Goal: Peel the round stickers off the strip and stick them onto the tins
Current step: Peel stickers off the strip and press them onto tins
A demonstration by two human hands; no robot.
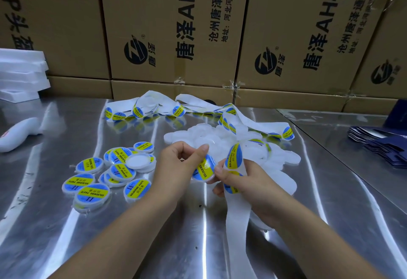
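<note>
Now, left hand (174, 164): curled, pinching one stickered tin (203, 168), just beside right hand.
Right hand (248, 181): closed round strip (239, 212), one sticker (234, 155) curling off at top.
Labelled tins (99, 177): heaped left of hands.
Plain tins (198, 133): heaped behind hands.

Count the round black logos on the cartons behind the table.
3. The left logo sits above the tangled strips; the middle logo is right of it; the right logo, blurred, is near the frame's right edge. Others may be out of view.

bare left hand (178, 164), bare right hand (240, 183), bare forearms (123, 230), short nails (205, 147)
</note>
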